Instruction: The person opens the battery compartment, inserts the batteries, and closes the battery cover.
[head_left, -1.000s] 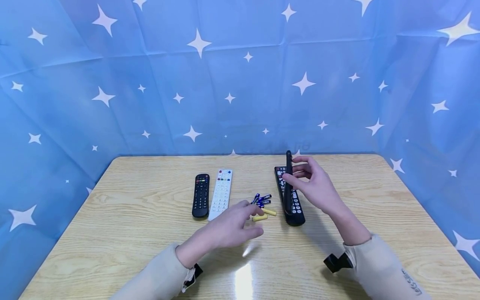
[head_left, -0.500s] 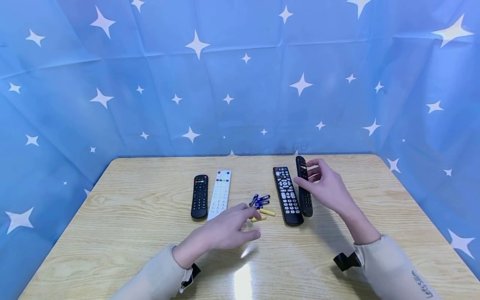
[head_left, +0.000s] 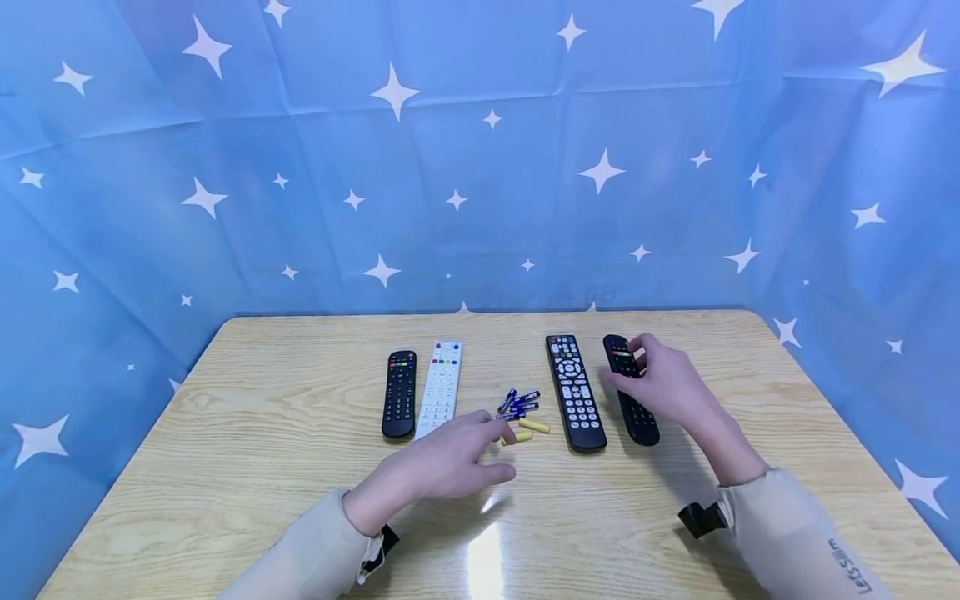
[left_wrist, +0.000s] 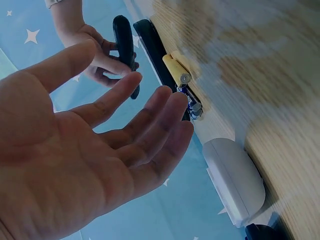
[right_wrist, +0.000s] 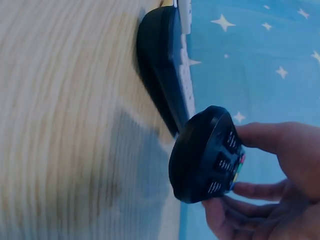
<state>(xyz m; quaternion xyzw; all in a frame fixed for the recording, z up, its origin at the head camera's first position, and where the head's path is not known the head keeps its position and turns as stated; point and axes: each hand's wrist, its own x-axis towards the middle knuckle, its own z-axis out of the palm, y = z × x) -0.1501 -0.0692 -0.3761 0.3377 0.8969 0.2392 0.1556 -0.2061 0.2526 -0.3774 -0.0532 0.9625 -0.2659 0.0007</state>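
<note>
Head view: left arm in from the bottom edge, left of centre, slanting up and right. Sleeve (head_left: 300, 550) stops short of the bare wrist (head_left: 375, 497). Left hand (head_left: 459, 457) below centre, back uppermost, thumb pointing right. Left wrist view: its palm fills lower left; fingers slightly bent, relaxed, tips near the middle; thumb stretched across upper left.

Right arm from the lower right, slanting up and left; wrist bare above the cuff. Right hand (head_left: 663, 379) right of centre, fingers bent, thumb to the left. Right wrist view: hand at lower right, thumb above, fingers curled below, in a pinching hold.
</note>
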